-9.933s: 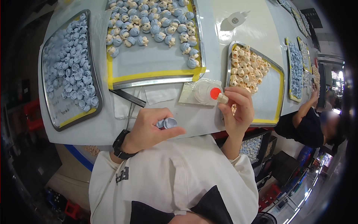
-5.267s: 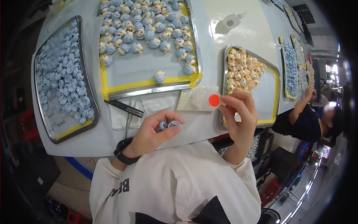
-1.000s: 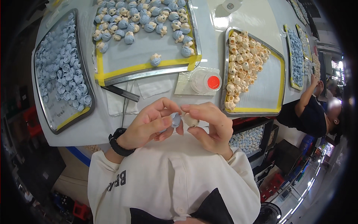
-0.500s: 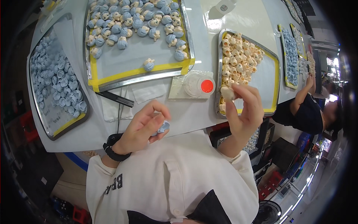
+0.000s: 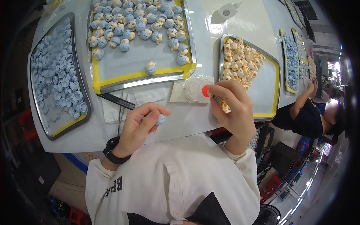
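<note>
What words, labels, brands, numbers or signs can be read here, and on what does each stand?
White shirt: dark block lettering, partly lost in folds; I won't copy it out.
White bottle: round mark, too small to read.
Left tray: small dark marks, too small to read.
I can make out no other text.

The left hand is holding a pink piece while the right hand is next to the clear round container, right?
Not quite: the piece showing in the left hand is light blue, not pink, as the head view shows. The right hand is indeed next to the clear round container.
</note>
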### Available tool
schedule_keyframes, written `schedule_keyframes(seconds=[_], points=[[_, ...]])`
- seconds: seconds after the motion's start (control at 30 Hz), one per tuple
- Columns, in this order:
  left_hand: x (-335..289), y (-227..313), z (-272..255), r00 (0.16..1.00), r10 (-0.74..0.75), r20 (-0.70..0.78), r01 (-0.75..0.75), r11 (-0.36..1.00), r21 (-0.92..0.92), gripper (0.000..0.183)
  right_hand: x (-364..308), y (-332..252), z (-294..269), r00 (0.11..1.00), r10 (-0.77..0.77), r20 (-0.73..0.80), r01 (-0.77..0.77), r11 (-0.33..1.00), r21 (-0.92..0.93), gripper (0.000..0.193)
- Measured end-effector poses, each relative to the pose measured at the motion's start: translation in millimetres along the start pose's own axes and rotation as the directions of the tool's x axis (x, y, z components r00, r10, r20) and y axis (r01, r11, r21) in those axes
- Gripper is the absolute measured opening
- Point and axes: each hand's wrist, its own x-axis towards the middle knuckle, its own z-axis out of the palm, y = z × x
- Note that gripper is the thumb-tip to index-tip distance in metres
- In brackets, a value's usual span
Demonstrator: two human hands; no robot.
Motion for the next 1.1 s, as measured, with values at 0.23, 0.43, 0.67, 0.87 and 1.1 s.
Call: schedule_keyframes(seconds=[0.23, 0.43, 0.67, 0.87, 1.1], points=[[1, 8, 7, 1.000, -0.025, 0.002, 0.025, 1.000, -0.002, 0.028, -3, 4, 0, 1.000, -0.005, -0.004, 0.005, 1.000, -0.025, 0.028], [-2, 4, -3, 0.986, -0.057, 0.155, 0.055, 0.998, 0.016, 0.027, -4, 3, -1, 1.000, -0.011, 0.006, 0.012, 0.998, -0.054, 0.029], [-2, -4, -6, 0.982, 0.139, 0.127, -0.119, 0.981, -0.152, 0.029, -8, 5, 2, 0.997, -0.036, -0.062, 0.033, 0.998, -0.049, 0.030], [-3, -2, -3, 0.995, 0.066, 0.077, -0.052, 0.985, -0.167, 0.028, -2, 2, -1, 0.997, -0.072, -0.013, 0.070, 0.991, -0.112, 0.031], [-3, -4, 0, 0.995, 0.057, 0.080, -0.050, 0.995, -0.092, 0.040, -2, 0, -3, 0.997, -0.074, 0.008, 0.074, 0.977, -0.199, 0.031]])
